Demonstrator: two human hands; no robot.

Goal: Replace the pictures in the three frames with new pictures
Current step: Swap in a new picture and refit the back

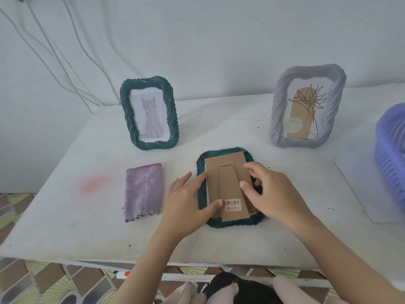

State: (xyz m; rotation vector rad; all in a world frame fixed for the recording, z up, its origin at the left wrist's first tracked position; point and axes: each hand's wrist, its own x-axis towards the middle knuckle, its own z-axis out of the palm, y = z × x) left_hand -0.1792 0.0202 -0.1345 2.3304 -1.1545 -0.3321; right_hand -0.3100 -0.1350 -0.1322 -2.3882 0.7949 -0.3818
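Observation:
A dark green twisted frame (219, 154) lies face down in the middle of the white table, its brown cardboard back (228, 170) with a stand flap and barcode sticker facing up. My left hand (188, 200) rests on the frame's left edge, fingers straight, thumb touching the cardboard near the sticker. My right hand (271, 191) rests on the right side, fingers curled over the cardboard's right edge. A second green frame (149, 113) with a cat drawing stands at the back left. A lilac frame (306, 106) with a plant print stands at the back right.
A folded purple cloth (143, 191) lies left of the face-down frame. A blue plastic basket (392, 154) sits at the far right edge on a white sheet (359, 187). Cables hang down the wall at the back left. The table's front edge runs near my knees.

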